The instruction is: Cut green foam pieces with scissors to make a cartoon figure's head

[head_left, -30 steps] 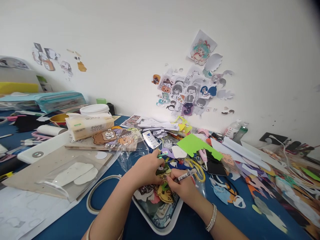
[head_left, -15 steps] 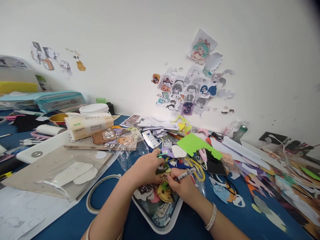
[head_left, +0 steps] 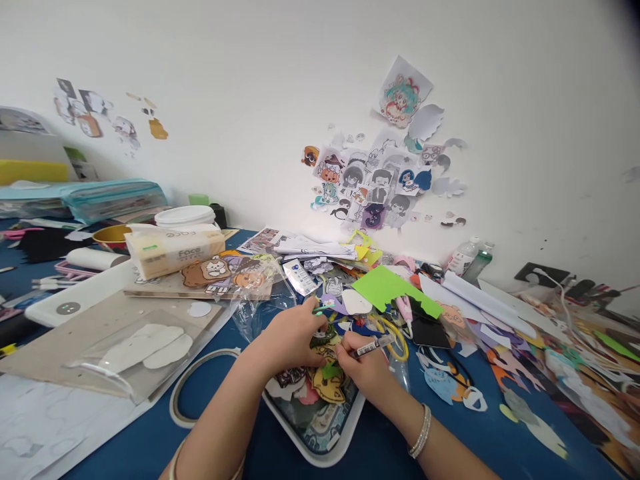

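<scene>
My right hand (head_left: 356, 363) grips a clear-barrelled marker pen (head_left: 371, 346) with a printed label, the pen's back end pointing to the right. Its tip is hidden behind my fingers, close to a pale yellow cutout (head_left: 330, 351) with dark outlines. My left hand (head_left: 295, 335) is curled on that cutout from the left, thumb and fingers at its edges. A thin teal-green thing (head_left: 324, 308) shows by the left fingertips; I cannot tell if it is held. Both hands are over a white-rimmed tray (head_left: 321, 461), where a yellow-orange cutout (head_left: 329, 389) lies among other coloured pieces.
A tape roll (head_left: 176, 400) lies left of the tray, near a clear bag (head_left: 135, 357) with white cutouts. A tissue pack (head_left: 175, 250) stands behind. Green sheet (head_left: 390, 291), yellow ring (head_left: 400, 340) and paper scraps crowd the right. Two bottles (head_left: 473, 259) stand by the wall.
The camera view has shifted slightly. My right hand and the marker pen have moved a little against the cutout, the pen tilting slightly flatter; my left hand stays put.
</scene>
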Demonstrator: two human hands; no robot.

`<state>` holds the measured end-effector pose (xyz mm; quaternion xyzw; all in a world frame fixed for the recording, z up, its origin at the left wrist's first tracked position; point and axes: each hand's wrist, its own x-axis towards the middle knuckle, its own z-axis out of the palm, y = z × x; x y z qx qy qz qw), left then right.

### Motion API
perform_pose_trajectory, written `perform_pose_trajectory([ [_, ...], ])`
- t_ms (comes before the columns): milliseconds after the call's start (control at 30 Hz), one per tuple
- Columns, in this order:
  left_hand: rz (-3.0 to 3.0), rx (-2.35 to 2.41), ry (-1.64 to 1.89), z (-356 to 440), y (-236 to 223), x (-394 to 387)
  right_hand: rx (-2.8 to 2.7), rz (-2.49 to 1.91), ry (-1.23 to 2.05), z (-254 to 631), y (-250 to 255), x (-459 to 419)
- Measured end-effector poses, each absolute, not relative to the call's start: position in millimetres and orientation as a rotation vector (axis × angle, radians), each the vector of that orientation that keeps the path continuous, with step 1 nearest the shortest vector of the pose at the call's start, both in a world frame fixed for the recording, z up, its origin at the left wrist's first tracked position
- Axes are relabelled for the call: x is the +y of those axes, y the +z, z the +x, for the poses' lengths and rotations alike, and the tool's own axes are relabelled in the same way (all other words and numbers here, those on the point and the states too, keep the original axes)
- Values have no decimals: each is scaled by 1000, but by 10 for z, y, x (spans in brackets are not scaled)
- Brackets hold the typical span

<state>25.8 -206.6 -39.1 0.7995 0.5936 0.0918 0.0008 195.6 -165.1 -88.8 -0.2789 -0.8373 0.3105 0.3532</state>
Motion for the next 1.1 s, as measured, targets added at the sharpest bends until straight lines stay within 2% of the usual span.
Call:
perform_pose_trajectory([
  [1100,2497,1868,256,267,-365,-2060,-2174,-738,812,1956,-942,-1626],
])
